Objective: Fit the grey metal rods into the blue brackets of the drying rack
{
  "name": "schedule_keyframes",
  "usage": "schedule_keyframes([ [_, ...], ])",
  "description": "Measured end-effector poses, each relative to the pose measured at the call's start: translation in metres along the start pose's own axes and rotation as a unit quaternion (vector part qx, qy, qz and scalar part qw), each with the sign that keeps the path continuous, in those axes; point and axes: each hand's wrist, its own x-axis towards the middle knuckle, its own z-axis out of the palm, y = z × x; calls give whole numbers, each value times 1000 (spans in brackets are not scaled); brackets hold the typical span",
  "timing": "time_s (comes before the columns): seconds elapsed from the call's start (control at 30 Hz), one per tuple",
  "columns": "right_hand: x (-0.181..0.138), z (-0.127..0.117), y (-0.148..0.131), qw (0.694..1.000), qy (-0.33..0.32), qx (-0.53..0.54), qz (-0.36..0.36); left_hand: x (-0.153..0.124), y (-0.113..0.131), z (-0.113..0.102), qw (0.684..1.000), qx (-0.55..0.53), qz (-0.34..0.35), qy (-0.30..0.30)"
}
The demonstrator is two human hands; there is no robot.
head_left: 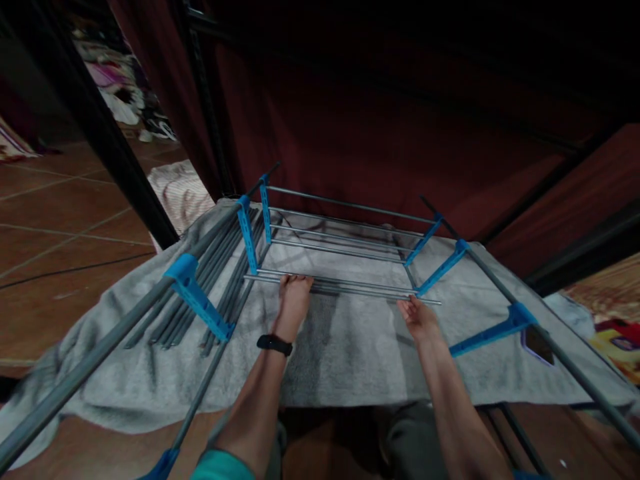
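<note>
My left hand [295,293], with a black band on its wrist, is closed around a thin grey metal rod [360,293] toward its left part. Near the rod's right end, the fingers of my right hand [417,316] pinch it. The rod lies level across a frame, close to the lower ends of a left blue plastic bracket [248,233] and a right blue bracket [443,268]. Whether it sits in their holes I cannot tell. Behind it, several crossbars [340,250] span the farther pair of brackets. Nearer me are another left bracket [200,300] and right bracket [493,329].
Several loose grey rods [200,283] lie on the grey cloth [345,353] at left. Long side tubes [100,363] run toward me on both sides. A dark red curtain [350,133] hangs behind. Black posts [110,133] stand at left, with tiled floor [60,220] beyond.
</note>
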Motion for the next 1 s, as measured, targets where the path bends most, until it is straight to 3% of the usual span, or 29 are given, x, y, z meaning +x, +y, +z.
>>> schedule_keyframes([
  [0.2, 4, 5, -2, 1000, -8, 22, -14, 1, 5, -4, 997, 15, -57, 50],
  [0.37, 21, 3, -2, 999, -3, 50, 1, 0, -7, -11, 991, 59, -106, 61],
  [0.6, 34, 13, -6, 995, -68, 68, -8, -6, -20, -22, 953, 139, -229, 139],
  [0.8, 34, 18, 2, 993, -84, 78, 21, -6, -23, -34, 944, -1, -314, 106],
  [1.0, 37, 17, 9, 991, -97, 93, 27, -4, -35, -32, 926, -15, -341, 162],
])
